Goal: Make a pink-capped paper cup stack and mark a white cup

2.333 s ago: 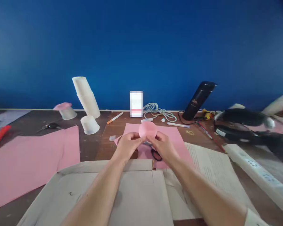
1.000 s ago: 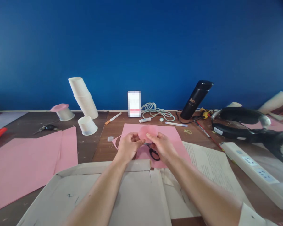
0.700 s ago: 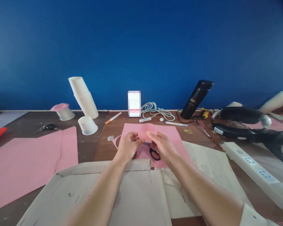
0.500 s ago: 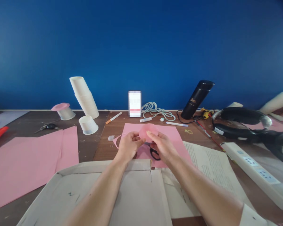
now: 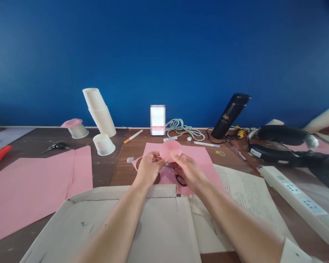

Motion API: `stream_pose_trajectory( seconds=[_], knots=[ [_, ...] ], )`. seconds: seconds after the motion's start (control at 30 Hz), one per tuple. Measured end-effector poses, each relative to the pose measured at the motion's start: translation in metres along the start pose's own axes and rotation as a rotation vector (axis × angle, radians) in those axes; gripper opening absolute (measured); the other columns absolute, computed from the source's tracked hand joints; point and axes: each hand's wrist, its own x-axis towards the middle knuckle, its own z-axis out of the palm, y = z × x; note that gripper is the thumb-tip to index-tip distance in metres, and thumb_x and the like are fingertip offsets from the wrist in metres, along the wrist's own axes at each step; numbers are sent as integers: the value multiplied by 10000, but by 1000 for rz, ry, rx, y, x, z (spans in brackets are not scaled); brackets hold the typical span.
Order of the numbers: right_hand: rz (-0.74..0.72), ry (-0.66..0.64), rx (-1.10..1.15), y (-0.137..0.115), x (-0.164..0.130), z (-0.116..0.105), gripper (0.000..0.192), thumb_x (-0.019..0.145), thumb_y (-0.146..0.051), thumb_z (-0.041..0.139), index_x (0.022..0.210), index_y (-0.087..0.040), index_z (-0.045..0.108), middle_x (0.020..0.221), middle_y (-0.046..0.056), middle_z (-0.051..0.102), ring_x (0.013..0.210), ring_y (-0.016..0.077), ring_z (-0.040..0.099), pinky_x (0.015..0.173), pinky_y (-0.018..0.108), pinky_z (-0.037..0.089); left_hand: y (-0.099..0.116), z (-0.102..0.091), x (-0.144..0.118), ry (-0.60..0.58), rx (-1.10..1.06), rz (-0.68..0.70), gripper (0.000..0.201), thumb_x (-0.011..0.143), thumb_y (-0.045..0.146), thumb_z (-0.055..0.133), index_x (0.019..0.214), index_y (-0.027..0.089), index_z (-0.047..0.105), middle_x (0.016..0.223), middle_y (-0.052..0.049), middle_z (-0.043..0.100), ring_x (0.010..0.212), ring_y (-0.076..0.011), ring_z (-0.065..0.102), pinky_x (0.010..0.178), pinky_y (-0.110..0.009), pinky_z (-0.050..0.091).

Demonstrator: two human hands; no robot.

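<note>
A round pink paper disc (image 5: 168, 148) is raised over the work area, pinched at its lower edge by both hands. My left hand (image 5: 150, 170) grips it from the left with thumb and fingers. From the right, my right hand (image 5: 191, 171) holds it, thumb lying on its face. Below the hands is a flat pink sheet (image 5: 205, 160). Scissors (image 5: 178, 183) with a black handle show partly under my right hand, which covers much of them. A pink paper offcut (image 5: 135, 163) lies left of my left hand.
White paper cups (image 5: 101, 113) stand stacked at back left, near a single cup (image 5: 102, 144) and a pink-topped cup (image 5: 78, 129). Pink sheets (image 5: 38, 182) lie left. A cardboard box lid (image 5: 164, 226) sits in front. A black bottle (image 5: 230, 117) and power strip (image 5: 293, 190) are right.
The pink disc has shifted slightly left and up and is tilted a little differently between my fingers. Both hands keep their hold; the view has moved slightly.
</note>
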Motion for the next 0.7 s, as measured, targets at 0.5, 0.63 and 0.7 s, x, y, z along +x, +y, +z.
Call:
stream_pose_trajectory(
  seconds=[0.5,0.63,0.7],
  knots=[
    [-143,78,-168,-1,3,0,319,674,-463,671,721,-152,619,511,-42,478,459,77,394,439,217,291,-2,2,-1,-31,2,9,343,556,313,774,824,150,635,578,23,592,483,-89,476,504,-216,340],
    [-73,64,-127,2,2,0,378,653,-509,680,783,-159,625,606,-18,539,470,78,412,395,199,254,-2,1,-1,-18,35,13,327,562,319,765,808,155,627,586,17,592,459,-84,440,487,-220,314],
    [-39,49,-85,3,3,-1,414,648,-542,675,839,-177,630,637,-15,559,468,79,419,386,192,251,-2,1,0,-11,48,16,339,564,327,762,825,156,632,576,17,583,461,-90,444,483,-222,311]
  ],
)
